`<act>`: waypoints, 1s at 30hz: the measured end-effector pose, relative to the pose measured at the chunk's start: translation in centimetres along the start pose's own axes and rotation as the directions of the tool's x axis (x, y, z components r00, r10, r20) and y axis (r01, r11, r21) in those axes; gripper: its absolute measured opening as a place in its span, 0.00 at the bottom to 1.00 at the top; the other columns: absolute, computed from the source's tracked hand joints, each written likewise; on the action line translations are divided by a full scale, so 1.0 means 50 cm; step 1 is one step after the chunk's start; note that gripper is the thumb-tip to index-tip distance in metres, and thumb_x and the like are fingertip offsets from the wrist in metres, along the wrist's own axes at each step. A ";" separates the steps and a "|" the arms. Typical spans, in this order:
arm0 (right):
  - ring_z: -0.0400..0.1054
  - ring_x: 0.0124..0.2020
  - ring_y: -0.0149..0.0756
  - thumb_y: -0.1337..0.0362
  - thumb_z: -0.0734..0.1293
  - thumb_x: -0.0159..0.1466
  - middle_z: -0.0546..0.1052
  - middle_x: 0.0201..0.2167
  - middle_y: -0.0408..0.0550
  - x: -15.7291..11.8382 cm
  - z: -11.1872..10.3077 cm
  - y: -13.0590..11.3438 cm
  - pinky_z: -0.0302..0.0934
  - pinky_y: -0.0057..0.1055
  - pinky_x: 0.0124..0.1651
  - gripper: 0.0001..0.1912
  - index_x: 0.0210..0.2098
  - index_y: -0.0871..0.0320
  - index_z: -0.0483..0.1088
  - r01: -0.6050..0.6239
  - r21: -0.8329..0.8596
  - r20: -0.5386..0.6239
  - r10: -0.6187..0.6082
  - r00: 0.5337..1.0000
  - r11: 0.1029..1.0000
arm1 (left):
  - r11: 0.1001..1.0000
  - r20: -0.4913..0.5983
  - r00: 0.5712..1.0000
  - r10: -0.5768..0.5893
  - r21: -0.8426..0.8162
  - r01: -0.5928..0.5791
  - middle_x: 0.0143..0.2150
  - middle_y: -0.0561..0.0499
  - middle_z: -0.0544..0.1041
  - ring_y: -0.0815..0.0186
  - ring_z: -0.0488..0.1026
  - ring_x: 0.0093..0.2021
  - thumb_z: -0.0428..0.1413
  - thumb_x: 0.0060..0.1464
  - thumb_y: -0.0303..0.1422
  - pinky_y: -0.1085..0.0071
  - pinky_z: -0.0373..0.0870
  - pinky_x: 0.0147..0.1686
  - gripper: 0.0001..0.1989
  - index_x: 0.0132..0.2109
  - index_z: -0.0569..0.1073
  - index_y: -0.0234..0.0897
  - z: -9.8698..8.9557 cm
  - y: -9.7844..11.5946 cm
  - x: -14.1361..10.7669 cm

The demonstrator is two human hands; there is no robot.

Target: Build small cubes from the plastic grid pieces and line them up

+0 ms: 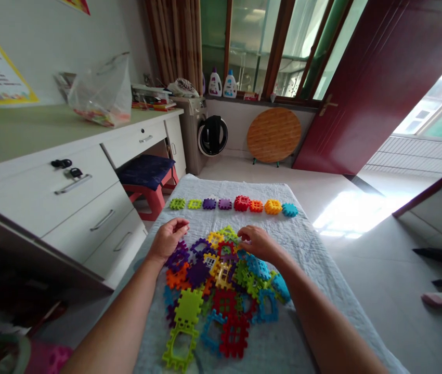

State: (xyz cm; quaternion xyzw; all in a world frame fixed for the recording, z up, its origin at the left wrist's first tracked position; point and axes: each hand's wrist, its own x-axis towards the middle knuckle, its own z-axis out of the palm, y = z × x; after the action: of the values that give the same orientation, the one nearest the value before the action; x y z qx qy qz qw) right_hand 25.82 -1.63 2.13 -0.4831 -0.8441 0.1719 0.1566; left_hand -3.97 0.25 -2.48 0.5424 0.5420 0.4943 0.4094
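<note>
A heap of interlocking plastic building tiles (223, 275) in several colours lies on a pale blue cloth (302, 249). My left hand (169, 238) hovers by the heap's left edge, near a purple tile (178, 255); its fingers are loosely bent and I see nothing in them. Over the far right side of the heap is my right hand (258, 243), close to a lime green tile (228, 232), thumb and forefinger slightly apart. Whether its fingertips touch a tile I cannot tell. Beyond both hands runs a row of tile stacks, including a red stack (242, 203) and a blue stack (290, 210).
To the left stands a white desk (76, 182) with a plastic bag (104, 93) on top. A stool (148, 176) is tucked beneath it. At the back are a washing machine (193, 135) with its door open and a round wooden board (274, 135).
</note>
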 end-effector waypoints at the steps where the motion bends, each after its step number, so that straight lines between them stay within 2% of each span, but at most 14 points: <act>1: 0.66 0.32 0.34 0.73 0.63 0.55 0.74 0.29 0.46 -0.001 0.005 0.005 0.57 0.29 0.37 0.11 0.36 0.59 0.73 -0.010 -0.002 -0.004 0.010 1.000 1.000 | 1.000 0.002 1.000 0.003 0.005 -0.003 0.33 0.49 0.77 0.65 0.73 0.32 0.59 0.46 0.41 0.69 0.68 0.36 0.15 0.39 0.74 0.35 0.000 0.001 0.000; 5: 0.66 0.32 0.34 0.74 0.60 0.55 0.74 0.29 0.46 -0.005 0.013 0.022 0.57 0.28 0.37 0.14 0.37 0.59 0.73 -0.064 0.016 -0.112 0.065 0.992 0.998 | 1.000 0.008 1.000 0.010 0.011 -0.010 0.32 0.50 0.77 0.65 0.72 0.32 0.59 0.46 0.40 0.70 0.67 0.35 0.15 0.39 0.74 0.35 0.001 0.001 0.001; 7: 0.66 0.30 0.33 0.73 0.61 0.56 0.74 0.29 0.46 -0.008 0.007 0.024 0.57 0.28 0.36 0.12 0.37 0.59 0.73 -0.070 0.049 -0.130 0.076 0.989 0.996 | 1.000 0.010 1.000 0.015 0.007 -0.015 0.33 0.50 0.77 0.65 0.72 0.33 0.59 0.46 0.40 0.70 0.67 0.36 0.15 0.39 0.74 0.35 0.001 0.000 0.001; 12: 0.65 0.31 0.32 0.65 0.68 0.55 0.73 0.32 0.47 -0.014 -0.011 0.020 0.56 0.28 0.37 0.10 0.37 0.60 0.73 -0.005 0.080 0.028 0.003 1.000 0.997 | 0.999 0.012 1.000 0.020 0.026 -0.021 0.32 0.51 0.77 0.66 0.72 0.32 0.59 0.47 0.39 0.70 0.67 0.36 0.15 0.39 0.74 0.35 0.001 -0.003 0.000; 14: 0.64 0.31 0.32 0.67 0.68 0.55 0.72 0.29 0.45 -0.015 -0.010 0.019 0.55 0.28 0.37 0.09 0.36 0.60 0.74 0.009 0.072 0.046 -0.012 0.999 0.997 | 0.999 0.009 1.000 0.022 0.027 -0.022 0.32 0.50 0.77 0.66 0.72 0.32 0.59 0.46 0.39 0.70 0.68 0.36 0.15 0.39 0.74 0.34 0.002 -0.003 0.000; 16: 0.62 0.29 0.30 0.70 0.67 0.54 0.69 0.27 0.43 -0.012 -0.006 0.021 0.54 0.27 0.35 0.08 0.35 0.60 0.73 -0.024 0.103 0.022 0.022 1.000 0.994 | 0.999 0.007 1.000 0.022 0.027 -0.023 0.32 0.50 0.77 0.65 0.72 0.32 0.59 0.46 0.39 0.70 0.68 0.35 0.15 0.39 0.74 0.34 0.002 -0.002 0.000; 18: 0.60 0.26 0.29 0.72 0.66 0.53 0.68 0.25 0.41 -0.008 -0.002 0.025 0.53 0.26 0.32 0.07 0.33 0.60 0.72 -0.065 0.156 -0.066 0.077 0.995 0.986 | 0.999 0.006 1.000 0.024 0.028 -0.024 0.32 0.50 0.77 0.65 0.72 0.32 0.59 0.46 0.39 0.70 0.68 0.35 0.15 0.39 0.74 0.34 0.003 -0.002 0.000; 19: 0.60 0.26 0.29 0.72 0.65 0.54 0.67 0.25 0.41 -0.007 -0.001 0.027 0.53 0.26 0.31 0.06 0.32 0.60 0.70 -0.076 0.172 -0.148 0.102 0.984 0.982 | 0.999 0.006 1.000 0.025 0.027 -0.025 0.32 0.50 0.77 0.65 0.72 0.32 0.59 0.46 0.39 0.70 0.68 0.35 0.15 0.39 0.74 0.35 0.003 -0.002 0.000; 22: 0.61 0.31 0.32 0.70 0.64 0.57 0.68 0.29 0.43 -0.004 0.000 0.036 0.55 0.28 0.36 0.02 0.31 0.58 0.67 -0.083 0.115 -0.425 0.124 0.897 0.990 | 0.999 0.007 1.000 0.027 0.022 -0.027 0.32 0.51 0.77 0.66 0.72 0.32 0.59 0.46 0.39 0.70 0.68 0.36 0.15 0.39 0.74 0.35 0.002 -0.005 0.000; 24: 0.62 0.37 0.36 0.70 0.64 0.58 0.68 0.32 0.46 -0.005 0.002 0.043 0.56 0.30 0.40 0.02 0.31 0.57 0.67 -0.099 0.023 -0.491 0.098 0.866 0.995 | 0.999 0.011 1.000 0.026 0.021 -0.026 0.33 0.51 0.77 0.65 0.72 0.32 0.59 0.46 0.39 0.70 0.68 0.35 0.15 0.39 0.74 0.35 0.001 -0.006 0.001; 26: 0.62 0.41 0.39 0.69 0.65 0.58 0.68 0.35 0.48 -0.007 0.006 0.051 0.57 0.33 0.44 0.02 0.32 0.57 0.68 -0.099 -0.046 -0.413 0.071 0.908 0.994 | 0.999 0.014 1.000 0.027 0.024 -0.027 0.33 0.51 0.77 0.65 0.73 0.32 0.59 0.46 0.40 0.70 0.68 0.36 0.15 0.39 0.74 0.35 0.001 -0.008 0.002; 28: 0.63 0.41 0.39 0.66 0.69 0.56 0.68 0.36 0.48 -0.010 0.009 0.056 0.57 0.34 0.45 0.04 0.32 0.57 0.69 -0.067 -0.051 -0.259 0.052 0.964 0.996 | 0.999 0.014 0.999 0.030 0.027 -0.031 0.33 0.51 0.77 0.65 0.73 0.32 0.59 0.46 0.40 0.70 0.68 0.36 0.15 0.39 0.74 0.35 0.001 -0.008 0.002; 30: 0.63 0.40 0.38 0.62 0.71 0.55 0.69 0.36 0.47 -0.013 0.008 0.059 0.57 0.34 0.46 0.08 0.32 0.57 0.70 -0.044 -0.020 -0.152 0.040 0.988 0.999 | 0.999 0.013 0.999 0.032 0.031 -0.032 0.33 0.50 0.77 0.65 0.73 0.33 0.59 0.46 0.40 0.70 0.67 0.36 0.15 0.39 0.74 0.35 0.001 -0.007 0.002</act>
State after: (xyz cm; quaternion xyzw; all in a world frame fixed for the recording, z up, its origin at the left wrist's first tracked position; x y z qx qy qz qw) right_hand 28.19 -0.86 0.41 -0.5142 -0.8213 0.1281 0.2112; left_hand -3.99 0.40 -2.82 0.5606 0.5383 0.4888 0.3963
